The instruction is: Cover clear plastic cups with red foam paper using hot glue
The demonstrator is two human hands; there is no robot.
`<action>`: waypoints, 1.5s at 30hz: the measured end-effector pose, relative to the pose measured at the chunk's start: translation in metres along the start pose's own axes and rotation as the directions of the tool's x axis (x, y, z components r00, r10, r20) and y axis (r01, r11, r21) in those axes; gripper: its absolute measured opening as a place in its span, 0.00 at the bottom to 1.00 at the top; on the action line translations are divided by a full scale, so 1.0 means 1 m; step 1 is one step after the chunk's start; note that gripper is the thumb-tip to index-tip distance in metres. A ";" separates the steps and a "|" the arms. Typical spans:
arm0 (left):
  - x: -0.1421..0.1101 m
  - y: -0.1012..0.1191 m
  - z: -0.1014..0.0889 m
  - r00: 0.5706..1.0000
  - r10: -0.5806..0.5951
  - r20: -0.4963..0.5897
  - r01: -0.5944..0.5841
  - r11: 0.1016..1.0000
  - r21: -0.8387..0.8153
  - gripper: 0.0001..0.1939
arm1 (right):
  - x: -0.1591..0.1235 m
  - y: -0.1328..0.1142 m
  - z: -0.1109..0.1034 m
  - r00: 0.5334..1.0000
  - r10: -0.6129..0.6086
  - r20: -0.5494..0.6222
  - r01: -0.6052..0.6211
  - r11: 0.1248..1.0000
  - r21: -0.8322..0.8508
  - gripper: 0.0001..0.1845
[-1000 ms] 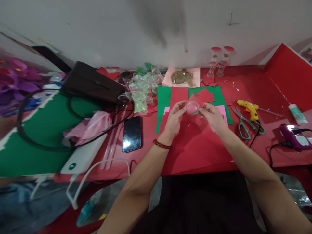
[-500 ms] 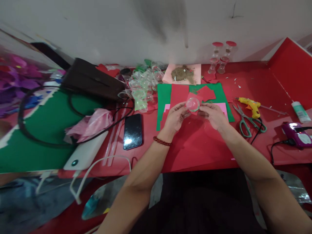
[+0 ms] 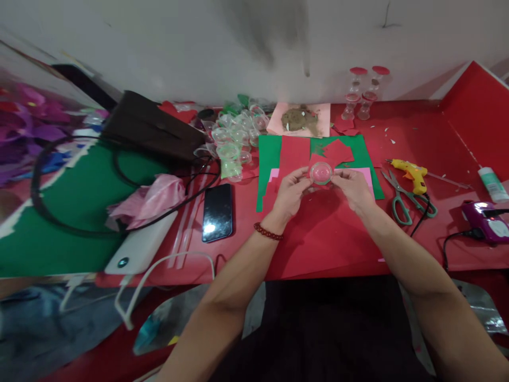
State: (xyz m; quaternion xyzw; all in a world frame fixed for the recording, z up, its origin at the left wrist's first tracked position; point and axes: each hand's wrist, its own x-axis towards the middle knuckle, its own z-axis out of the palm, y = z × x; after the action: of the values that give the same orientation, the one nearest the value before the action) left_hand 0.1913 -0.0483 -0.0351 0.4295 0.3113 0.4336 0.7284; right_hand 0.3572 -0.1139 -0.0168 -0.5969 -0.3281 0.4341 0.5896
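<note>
Between my two hands is a small clear plastic cup (image 3: 321, 173), its round rim facing up toward me. My left hand (image 3: 293, 192) pinches it from the left side, and a dark red bead bracelet (image 3: 268, 232) circles that wrist. From the right, the fingertips of my right hand (image 3: 353, 189) are closed at its edge. Below lies a large red paper sheet (image 3: 318, 239). Red paper pieces (image 3: 339, 152) and a green sheet (image 3: 264, 154) lie just beyond the hands.
Clear plastic cups (image 3: 234, 138) are piled at the back, beside brown sand (image 3: 298, 120) on pink paper. Several hourglass-like cup pairs (image 3: 360, 98) stand by the wall. Scissors (image 3: 401, 199), a yellow glue gun (image 3: 411, 172) and a purple device (image 3: 485, 220) lie right; a phone (image 3: 217, 213) lies left.
The cup has tilted so its round opening now faces me more squarely, and both hands have shifted slightly right in view with it.
</note>
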 end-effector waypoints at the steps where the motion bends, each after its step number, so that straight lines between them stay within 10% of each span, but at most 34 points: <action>1: 0.000 0.000 0.000 1.000 0.004 0.009 -0.004 1.000 -0.004 0.19 | 0.000 0.000 0.000 1.000 -0.004 0.002 0.004 1.000 -0.012 0.06; 35: -0.007 0.013 0.006 0.999 -0.031 0.018 0.030 0.999 0.035 0.07 | 0.000 -0.014 -0.010 0.979 -0.168 0.113 0.185 0.969 -0.164 0.12; 45: -0.005 0.014 0.000 0.994 0.081 0.068 -0.099 0.940 0.325 0.16 | -0.003 -0.020 -0.014 0.959 -0.148 0.243 0.219 0.929 -0.297 0.12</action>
State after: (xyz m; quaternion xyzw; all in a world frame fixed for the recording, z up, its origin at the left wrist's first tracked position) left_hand 0.1844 -0.0489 -0.0219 0.5699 0.3395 0.3971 0.6342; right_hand 0.3710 -0.1204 0.0026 -0.6005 -0.5111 0.3799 0.4836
